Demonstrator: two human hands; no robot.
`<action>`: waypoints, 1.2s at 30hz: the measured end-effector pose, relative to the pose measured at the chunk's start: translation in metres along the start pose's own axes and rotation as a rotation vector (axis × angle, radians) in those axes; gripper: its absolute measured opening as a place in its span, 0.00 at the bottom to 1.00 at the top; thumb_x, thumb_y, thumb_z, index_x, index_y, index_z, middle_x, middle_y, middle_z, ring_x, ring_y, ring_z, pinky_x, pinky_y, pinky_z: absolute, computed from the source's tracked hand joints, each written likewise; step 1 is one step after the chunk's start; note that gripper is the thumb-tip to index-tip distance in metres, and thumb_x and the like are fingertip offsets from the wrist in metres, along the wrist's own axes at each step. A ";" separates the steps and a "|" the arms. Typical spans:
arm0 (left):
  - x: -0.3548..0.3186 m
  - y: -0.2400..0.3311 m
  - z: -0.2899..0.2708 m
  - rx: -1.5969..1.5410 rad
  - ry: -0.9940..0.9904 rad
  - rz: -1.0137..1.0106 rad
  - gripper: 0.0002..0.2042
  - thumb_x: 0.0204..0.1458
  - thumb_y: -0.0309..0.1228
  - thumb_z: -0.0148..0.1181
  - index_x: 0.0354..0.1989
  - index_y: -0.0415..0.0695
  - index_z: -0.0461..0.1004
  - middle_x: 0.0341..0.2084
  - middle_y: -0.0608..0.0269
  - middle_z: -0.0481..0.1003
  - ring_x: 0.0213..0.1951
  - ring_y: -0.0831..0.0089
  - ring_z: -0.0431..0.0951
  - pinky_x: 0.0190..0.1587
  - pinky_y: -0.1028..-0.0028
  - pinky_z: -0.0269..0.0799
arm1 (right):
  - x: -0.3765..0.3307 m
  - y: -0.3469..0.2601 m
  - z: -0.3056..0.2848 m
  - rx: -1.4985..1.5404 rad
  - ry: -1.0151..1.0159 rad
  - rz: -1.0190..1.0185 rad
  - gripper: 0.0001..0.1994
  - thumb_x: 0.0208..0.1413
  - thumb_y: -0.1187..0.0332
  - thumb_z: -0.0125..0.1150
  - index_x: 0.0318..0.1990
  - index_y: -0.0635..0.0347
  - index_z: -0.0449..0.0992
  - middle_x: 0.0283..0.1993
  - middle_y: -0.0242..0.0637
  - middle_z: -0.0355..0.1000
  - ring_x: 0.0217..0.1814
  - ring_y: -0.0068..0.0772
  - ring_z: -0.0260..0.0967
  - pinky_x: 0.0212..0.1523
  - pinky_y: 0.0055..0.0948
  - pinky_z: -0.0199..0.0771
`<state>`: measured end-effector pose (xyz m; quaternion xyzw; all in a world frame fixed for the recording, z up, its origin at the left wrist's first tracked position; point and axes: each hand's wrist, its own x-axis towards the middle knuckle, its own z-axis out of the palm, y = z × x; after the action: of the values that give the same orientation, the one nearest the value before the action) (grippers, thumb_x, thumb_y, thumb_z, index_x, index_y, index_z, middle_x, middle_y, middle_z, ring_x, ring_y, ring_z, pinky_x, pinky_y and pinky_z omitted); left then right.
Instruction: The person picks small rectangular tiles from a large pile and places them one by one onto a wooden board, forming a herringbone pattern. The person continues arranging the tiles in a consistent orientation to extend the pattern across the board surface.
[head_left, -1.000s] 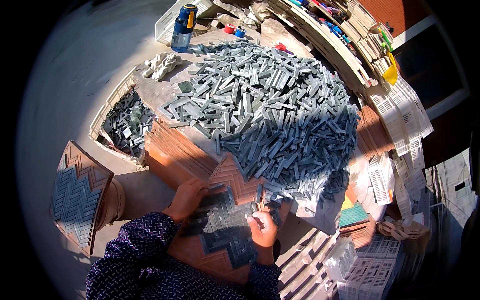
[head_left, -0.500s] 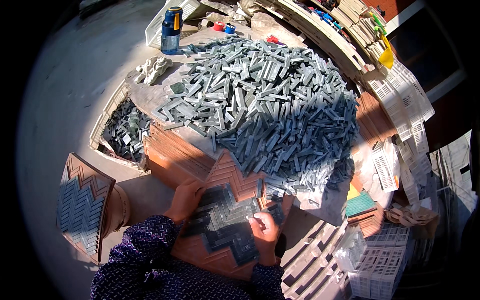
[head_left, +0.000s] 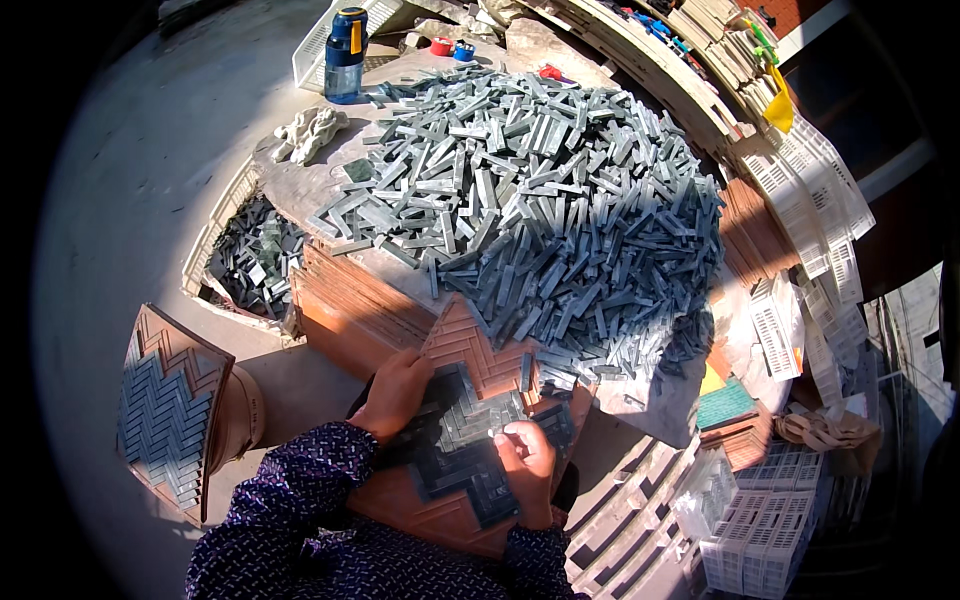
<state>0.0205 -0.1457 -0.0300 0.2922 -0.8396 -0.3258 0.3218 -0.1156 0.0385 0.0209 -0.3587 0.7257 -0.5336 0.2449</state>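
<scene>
An orange tray with herringbone grooves lies tilted before me, its middle filled with dark grey-green stone strips. My left hand is at the tray's upper left edge, fingers curled together; what they hold, if anything, is hidden. Over the right part of the strip pattern, my right hand has thumb and fingers pinched, and I cannot make out what is between them. Several loose strips rest on the tray's upper right side. Beyond it spreads a large heap of similar strips on the table.
A second filled tray leans on a round stand at left. Stacked orange trays and a crate of dark pieces border the table. Behind are a bottle and white gloves. White crates stand lower right.
My left hand has shifted right and slightly up along the tray's edge. My right hand stays nearly in place, still pinched. The whole view has moved a little.
</scene>
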 end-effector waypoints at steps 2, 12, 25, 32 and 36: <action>0.003 0.004 -0.007 -0.069 -0.036 -0.064 0.04 0.49 0.24 0.55 0.32 0.40 0.74 0.27 0.51 0.73 0.33 0.52 0.74 0.35 0.61 0.71 | 0.000 0.004 0.000 0.106 -0.046 0.095 0.08 0.52 0.75 0.62 0.40 0.64 0.73 0.30 0.28 0.71 0.30 0.15 0.65 0.32 0.18 0.67; -0.047 -0.021 -0.054 -0.217 0.093 -0.352 0.04 0.47 0.21 0.59 0.31 0.37 0.76 0.28 0.50 0.75 0.32 0.54 0.76 0.35 0.66 0.71 | 0.049 -0.001 0.006 0.248 -0.290 0.308 0.11 0.53 0.76 0.60 0.44 0.66 0.73 0.33 0.30 0.72 0.28 0.15 0.64 0.29 0.17 0.64; -0.069 -0.020 -0.047 -0.224 0.043 -0.335 0.05 0.45 0.22 0.60 0.32 0.40 0.77 0.28 0.53 0.75 0.32 0.56 0.77 0.35 0.67 0.71 | 0.129 0.021 0.041 0.091 -0.448 -0.027 0.10 0.49 0.83 0.58 0.40 0.68 0.74 0.37 0.33 0.73 0.40 0.21 0.71 0.43 0.20 0.70; -0.045 -0.002 -0.040 -0.266 0.073 -0.239 0.05 0.46 0.22 0.61 0.32 0.41 0.76 0.28 0.56 0.74 0.32 0.58 0.76 0.35 0.68 0.71 | 0.130 0.026 0.048 0.098 -0.510 -0.020 0.08 0.50 0.79 0.59 0.39 0.66 0.75 0.37 0.32 0.74 0.41 0.20 0.70 0.42 0.20 0.69; -0.026 0.007 -0.040 -0.290 0.083 -0.184 0.06 0.46 0.19 0.60 0.33 0.40 0.76 0.27 0.57 0.75 0.30 0.62 0.77 0.32 0.71 0.72 | 0.129 0.020 0.049 -0.024 -0.455 -0.006 0.07 0.52 0.73 0.61 0.38 0.65 0.76 0.34 0.35 0.74 0.40 0.22 0.71 0.39 0.22 0.69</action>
<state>0.0636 -0.1376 -0.0110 0.3317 -0.7395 -0.4591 0.3639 -0.1652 -0.0885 -0.0101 -0.4746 0.6570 -0.4312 0.3965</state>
